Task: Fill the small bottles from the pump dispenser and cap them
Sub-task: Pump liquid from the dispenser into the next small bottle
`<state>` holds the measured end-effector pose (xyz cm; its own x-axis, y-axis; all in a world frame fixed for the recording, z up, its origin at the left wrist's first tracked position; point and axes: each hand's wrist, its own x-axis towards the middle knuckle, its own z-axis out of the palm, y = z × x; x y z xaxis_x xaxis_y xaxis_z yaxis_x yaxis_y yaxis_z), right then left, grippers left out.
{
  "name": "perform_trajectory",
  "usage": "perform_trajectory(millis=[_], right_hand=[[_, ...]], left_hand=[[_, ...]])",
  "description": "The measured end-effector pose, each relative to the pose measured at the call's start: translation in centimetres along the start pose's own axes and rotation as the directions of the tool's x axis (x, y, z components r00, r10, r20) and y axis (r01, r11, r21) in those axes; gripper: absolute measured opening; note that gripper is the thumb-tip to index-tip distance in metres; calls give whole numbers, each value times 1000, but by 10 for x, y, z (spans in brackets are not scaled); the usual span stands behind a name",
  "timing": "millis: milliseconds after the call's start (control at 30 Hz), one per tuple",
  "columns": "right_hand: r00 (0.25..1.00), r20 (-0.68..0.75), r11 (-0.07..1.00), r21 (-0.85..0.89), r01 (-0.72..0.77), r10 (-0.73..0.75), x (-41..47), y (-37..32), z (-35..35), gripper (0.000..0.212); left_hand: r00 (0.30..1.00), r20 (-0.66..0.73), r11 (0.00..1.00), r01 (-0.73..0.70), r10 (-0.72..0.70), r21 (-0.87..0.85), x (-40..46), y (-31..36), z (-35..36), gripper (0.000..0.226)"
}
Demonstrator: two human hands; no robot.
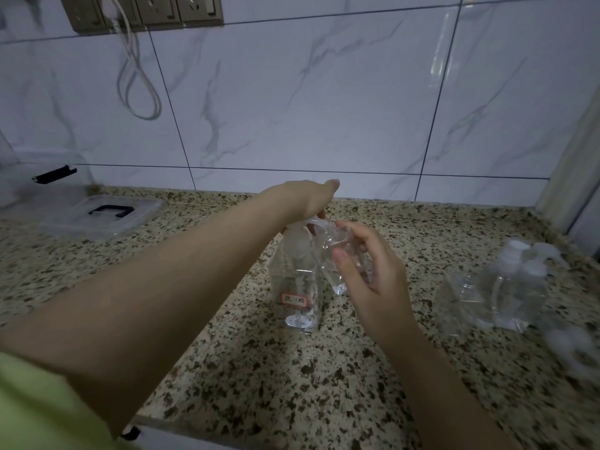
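A clear pump dispenser [297, 287] with a red-edged label stands on the speckled granite counter [259, 368]. My left hand [305, 198] lies on top of its pump head, fingers bent down over it. Just right of the pump, my right hand [367, 271] grips a small clear bottle [337, 254], tilted with its mouth up by the spout. The spout itself is mostly hidden behind my hands. At the right of the counter stands a cluster of small clear bottles [506, 293] with white caps.
A clear plastic box lid [97, 219] with a black handle lies at the left, beside a clear container [19, 177] against the wall. Loose white caps [571, 345] lie at the far right edge. A white cable [136, 79] hangs from wall sockets.
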<state>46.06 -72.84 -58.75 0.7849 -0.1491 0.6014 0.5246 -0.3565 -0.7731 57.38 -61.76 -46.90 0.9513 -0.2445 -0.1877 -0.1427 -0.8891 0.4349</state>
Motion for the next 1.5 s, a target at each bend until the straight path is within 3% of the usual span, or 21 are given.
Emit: perform_trajectory(millis=[933,1033,1500], right_hand=[[1000,-7,999,-38,-5,5,1,3,0,37],[1000,-4,999,-45,1,-1,0,3,0,43],[1000,-4,998,-55,5,-6,1,3,-1,43]], left_hand=[[999,-49,998,-22,19,-55,3,-2,5,68],[1000,3,995,14,-14,-102,2,-4,3,68],[1000,-24,999,-11,10,-47,4,-2,5,69]])
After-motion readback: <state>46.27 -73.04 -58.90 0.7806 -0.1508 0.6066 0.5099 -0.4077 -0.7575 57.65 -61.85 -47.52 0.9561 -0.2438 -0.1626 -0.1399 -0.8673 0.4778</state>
